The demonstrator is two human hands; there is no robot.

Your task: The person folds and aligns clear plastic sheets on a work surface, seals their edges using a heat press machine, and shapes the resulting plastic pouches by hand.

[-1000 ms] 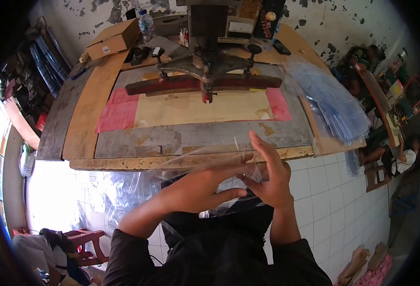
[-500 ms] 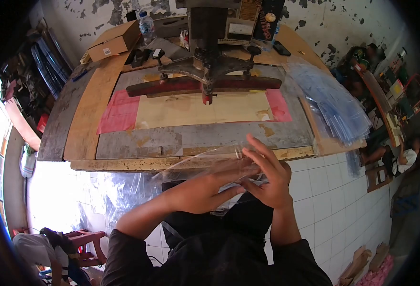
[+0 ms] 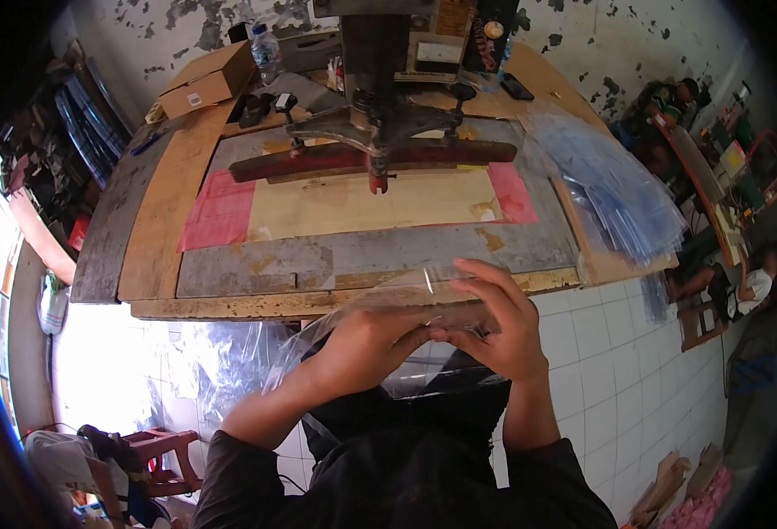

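A clear plastic sheet is bent between my hands in front of the table edge, over my lap. My left hand is closed on it, its thumb toward the middle and its fingers partly behind the film. On the other side my right hand grips the sheet too, thumb almost meeting the left thumb. Beyond them stands a press with a long red and dark bar. Under the bar lies a cream sheet with pink ends on a grey metal plate.
A stack of clear plastic sheets lies at the table's right. At the back are a cardboard box, a water bottle and a phone. More plastic film hangs below left. Other people sit at the right and lower left.
My hands have drawn closer, with the thumbs now nearly touching. The sheet has bent further, and its lower edge shows below my hands. The press has not moved.
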